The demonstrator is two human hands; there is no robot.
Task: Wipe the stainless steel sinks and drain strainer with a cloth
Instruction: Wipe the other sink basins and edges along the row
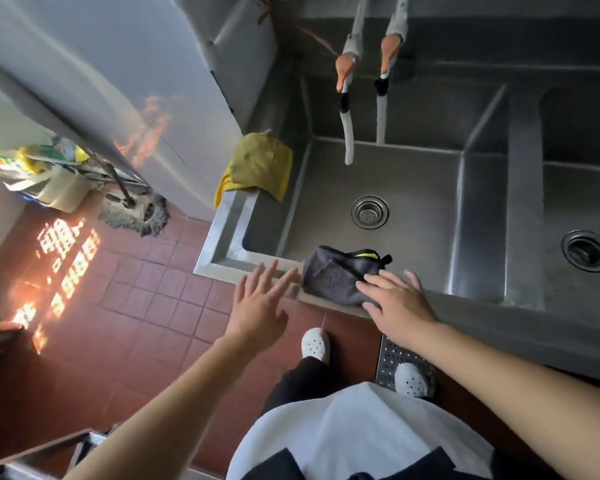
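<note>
Head view, looking down on a steel double sink. A dark grey cloth [340, 277], folded, with a yellow-green stripe along its far edge, lies draped over the near rim of the left sink [413, 188], part on the rim and part hanging into the basin. The right hand [397, 303] lies flat on the cloth's near right corner: fingers straight and slightly spread, fingertips on the fabric, palm over the rim; nothing is gripped. The left hand [260, 303] is held just to the left of the cloth, fingers extended and fanned, their tips over the rim near the cloth's left edge; whether they touch the rim cannot be told, and the hand holds nothing.

The drain strainer [369, 212] sits in the middle of the left basin floor, well apart from the cloth and farther away. The floor around it is bare steel. Two hoses [349, 140] hang from the far wall down into the left basin. A steel divider separates this basin from the right sink [575, 188], which has its own drain [586, 251] near the right edge of the view. A yellow cloth [257, 166] is draped over the far left corner of the rim, beside a steel cabinet wall [118, 98]. To the left, on the red tile floor [153, 299], lies a mop head [136, 213].
</note>
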